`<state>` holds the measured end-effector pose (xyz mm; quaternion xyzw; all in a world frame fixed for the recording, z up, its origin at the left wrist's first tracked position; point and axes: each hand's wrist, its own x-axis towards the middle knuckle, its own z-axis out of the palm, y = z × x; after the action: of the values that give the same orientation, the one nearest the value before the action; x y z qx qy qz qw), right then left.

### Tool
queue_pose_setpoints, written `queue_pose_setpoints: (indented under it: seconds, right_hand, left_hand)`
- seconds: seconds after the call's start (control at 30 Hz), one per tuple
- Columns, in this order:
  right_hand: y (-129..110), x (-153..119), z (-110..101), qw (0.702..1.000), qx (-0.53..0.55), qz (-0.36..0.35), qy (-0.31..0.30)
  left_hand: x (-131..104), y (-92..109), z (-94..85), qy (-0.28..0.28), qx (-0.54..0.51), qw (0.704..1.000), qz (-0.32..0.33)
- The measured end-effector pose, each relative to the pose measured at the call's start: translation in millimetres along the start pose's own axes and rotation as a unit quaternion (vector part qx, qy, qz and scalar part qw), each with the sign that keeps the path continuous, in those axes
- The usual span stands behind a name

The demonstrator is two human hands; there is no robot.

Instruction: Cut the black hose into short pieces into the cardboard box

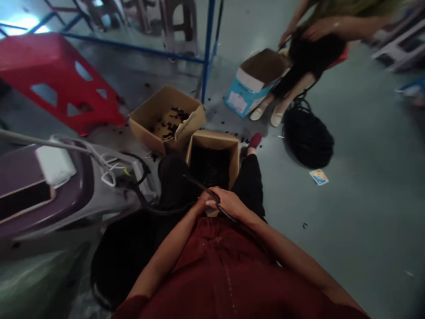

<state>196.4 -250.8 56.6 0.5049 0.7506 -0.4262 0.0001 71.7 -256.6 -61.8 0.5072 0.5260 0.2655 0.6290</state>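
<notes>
Both my hands meet close in front of my dark red shirt. A black cable (227,215) passes between them, one end sticking out up and left, the rest running back beside my right forearm. My right hand (230,203) is closed around it. Partly covered by the right, my left hand (203,201) is closed at the same spot, fingers pressed against the cable. Another dark cord comes from the left toward my left wrist. Just beyond my hands, between my legs, stands an open cardboard box (235,161) with a dark mass inside.
A second cardboard box (141,128) holds small black pieces; more lie scattered on the floor. At left are a red stool (63,79) and a purple-grey machine (83,177). A seated person (318,44) works by a blue-white box (245,88). Coiled black cable (308,137) lies at right.
</notes>
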Motion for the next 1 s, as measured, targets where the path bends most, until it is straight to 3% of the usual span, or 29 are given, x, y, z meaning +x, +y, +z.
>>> queue_pose_setpoints:
  seconds: [0.13, 0.27, 0.53, 0.77, 1.0]
  right_hand:
    - [72, -19, 0, 0.971, 0.094, 0.137, 0.169]
    - [103, -21, 12, 0.941, 0.193, 0.186, 0.208]
    - [92, 9, 29, 0.892, 0.365, 0.161, 0.212]
    - [91, 10, 30, 0.854, 0.462, 0.134, 0.2]
    - [88, 14, 39, 0.843, 0.463, 0.145, 0.234]
  left_hand:
    - [14, 10, 3.5, 0.018, 0.009, 0.999, -0.033]
    - [7, 14, 7.9, 0.0, -0.037, 0.996, -0.078]
    - [0, 31, 6.1, -0.077, -0.129, 0.983, -0.102]
    - [-4, 33, 7.1, -0.108, -0.157, 0.977, -0.1]
    - [-8, 39, 6.7, -0.071, 0.037, 0.993, -0.084]
